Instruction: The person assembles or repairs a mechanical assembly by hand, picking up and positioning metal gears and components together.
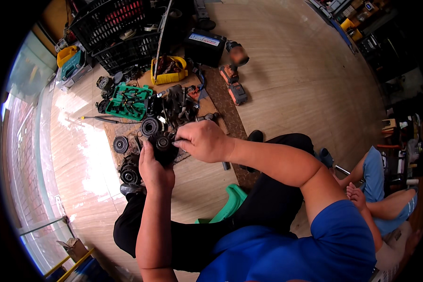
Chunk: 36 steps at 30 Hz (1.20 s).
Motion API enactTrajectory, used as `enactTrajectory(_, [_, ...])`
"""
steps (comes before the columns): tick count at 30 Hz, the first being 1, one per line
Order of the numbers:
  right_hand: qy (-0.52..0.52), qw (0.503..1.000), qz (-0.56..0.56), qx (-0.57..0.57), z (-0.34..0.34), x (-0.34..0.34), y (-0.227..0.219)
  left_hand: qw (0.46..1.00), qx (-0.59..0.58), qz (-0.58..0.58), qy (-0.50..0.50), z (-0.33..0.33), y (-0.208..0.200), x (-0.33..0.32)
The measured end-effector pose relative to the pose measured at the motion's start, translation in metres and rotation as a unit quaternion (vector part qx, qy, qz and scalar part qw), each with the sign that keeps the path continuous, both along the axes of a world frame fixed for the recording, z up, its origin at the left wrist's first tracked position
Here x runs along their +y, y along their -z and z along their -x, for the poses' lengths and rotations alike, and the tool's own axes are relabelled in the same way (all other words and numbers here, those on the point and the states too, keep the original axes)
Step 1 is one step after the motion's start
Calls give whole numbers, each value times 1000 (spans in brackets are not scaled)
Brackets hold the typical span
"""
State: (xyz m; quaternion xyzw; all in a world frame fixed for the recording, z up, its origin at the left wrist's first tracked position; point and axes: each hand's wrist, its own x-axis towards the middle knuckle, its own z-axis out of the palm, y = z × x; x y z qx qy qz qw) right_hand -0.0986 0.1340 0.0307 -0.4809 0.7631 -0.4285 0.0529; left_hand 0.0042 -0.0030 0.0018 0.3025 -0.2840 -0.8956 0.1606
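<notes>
A round black machine part (163,142) with a ringed metal hub is in front of me, its hub facing up. My left hand (156,170) grips it from the near left side, the thumb upright along its edge. Fingers pinched, my right hand (204,141) is at its right rim; a small dark thing shows at the fingertips, too small to name. Just beyond the part lies a grooved black pulley (150,127). A smaller black pulley (121,144) lies to the left, and another pulley-like part (129,175) is nearer to me, beside my left wrist.
Beyond my hands are a green tool case (127,108), greasy machine parts (179,105) and a yellow container (181,74). Black crates (122,54), a battery (205,47) and an orange-black power tool (233,84) stand farther off. A green stool (232,199) is below me; another person's legs (373,178) are at right.
</notes>
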Motion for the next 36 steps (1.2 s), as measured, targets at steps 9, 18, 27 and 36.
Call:
enactTrajectory(9, [-13, 997, 3, 73, -18, -1, 6, 1000, -5, 4, -12, -1, 5, -1])
enactTrajectory(18, [39, 981, -48, -184, 17, 0, -1, 999, 7, 6, 36, 1, 3, -2])
enactTrajectory(27, [-7, 997, 4, 72, -11, 0, 6, 1000, -1, 9, -19, 1, 2, -1])
enactTrajectory(36, [-8, 999, 18, 28, -9, -1, 6, 999, -32, 0, -18, 1, -4, -1])
